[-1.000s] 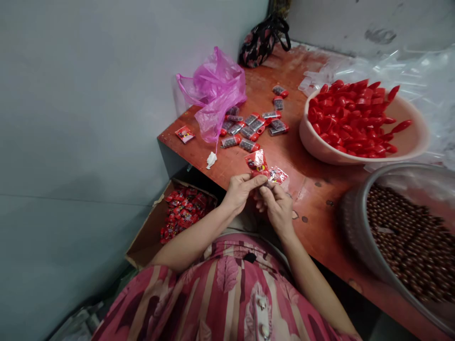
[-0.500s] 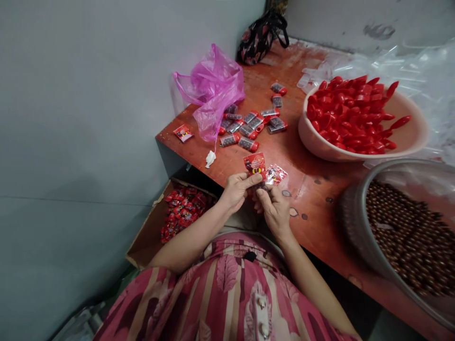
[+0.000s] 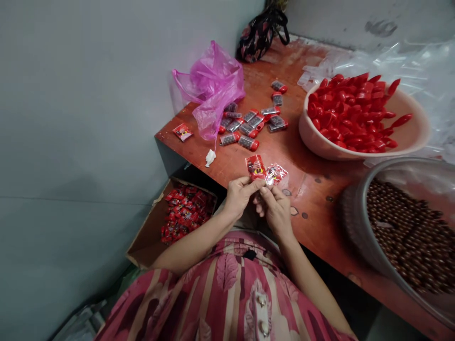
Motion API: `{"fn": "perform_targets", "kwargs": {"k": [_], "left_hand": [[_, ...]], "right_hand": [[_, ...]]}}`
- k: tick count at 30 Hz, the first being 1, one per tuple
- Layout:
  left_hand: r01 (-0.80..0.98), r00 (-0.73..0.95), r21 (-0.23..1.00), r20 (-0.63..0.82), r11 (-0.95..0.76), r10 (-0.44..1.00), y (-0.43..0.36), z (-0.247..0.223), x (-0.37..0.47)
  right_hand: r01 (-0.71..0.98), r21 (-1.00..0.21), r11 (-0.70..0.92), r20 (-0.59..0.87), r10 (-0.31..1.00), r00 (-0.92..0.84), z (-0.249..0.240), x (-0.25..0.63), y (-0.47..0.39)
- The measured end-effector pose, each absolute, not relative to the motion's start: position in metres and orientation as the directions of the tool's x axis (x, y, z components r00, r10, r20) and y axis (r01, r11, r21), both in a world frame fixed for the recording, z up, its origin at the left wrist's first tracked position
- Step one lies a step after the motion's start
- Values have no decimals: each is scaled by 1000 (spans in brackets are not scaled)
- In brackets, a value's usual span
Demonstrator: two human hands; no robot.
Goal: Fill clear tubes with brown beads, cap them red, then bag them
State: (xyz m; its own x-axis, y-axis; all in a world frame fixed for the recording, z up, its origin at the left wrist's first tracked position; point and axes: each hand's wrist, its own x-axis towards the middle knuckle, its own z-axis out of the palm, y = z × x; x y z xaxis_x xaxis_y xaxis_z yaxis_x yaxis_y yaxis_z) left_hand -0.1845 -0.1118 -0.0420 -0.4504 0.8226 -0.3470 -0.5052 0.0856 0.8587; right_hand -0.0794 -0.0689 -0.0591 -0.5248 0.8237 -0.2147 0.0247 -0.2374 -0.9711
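Close to the table's near edge, my left hand (image 3: 240, 196) pinches a small red printed packet (image 3: 255, 167) between thumb and fingers, its printed face up. My right hand (image 3: 277, 210) is closed beside it, thumb tip at the packet's lower corner where both hands meet. My fingers cover that lower edge. A second shiny packet (image 3: 276, 174) shows just beyond my right fingers; whether it lies on the table or is touched by them, I cannot tell. Past my hands lie several clear tubes with red caps (image 3: 249, 143), filled with dark balls.
On the red-brown table (image 3: 305, 189) stand a bowl of red plastic pieces (image 3: 305, 135) and a grey basin of brown balls (image 3: 359, 227). A pink plastic bag (image 3: 220, 80), a loose packet (image 3: 182, 132) and a patterned bag (image 3: 259, 38) lie leftward. Below is a cardboard box of red packets (image 3: 140, 237).
The red packet now shows more of its front and lies flatter between my hands. My left thumb has slid down toward its lower edge, and the dark contents at its bottom are covered.
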Motion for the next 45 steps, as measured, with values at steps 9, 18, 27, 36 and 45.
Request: {"fn": "perform_targets", "kwargs": {"k": [9, 18, 27, 36, 45], "left_hand": [[-644, -373, 764, -351, 33, 859, -114, -40, -187], [-614, -360, 787, -352, 65, 864, -118, -48, -177], [-613, -512, 779, -265, -131, 817, -110, -42, -190], [-324, -751, 928, -133, -186, 646, -96, -52, -198], [-610, -493, 788, -297, -81, 818, -103, -45, -187]], "right_hand": [[102, -978, -181, -208, 815, -541, -59, -80, -70], [43, -976, -216, -207, 838, -504, -59, -77, -77], [-111, -898, -427, -311, 792, -526, -59, -77, -69], [-91, -922, -376, -276, 804, -526, -65, -79, -75], [-71, -945, -321, -244, 830, -501, -67, -78, -74]]}}
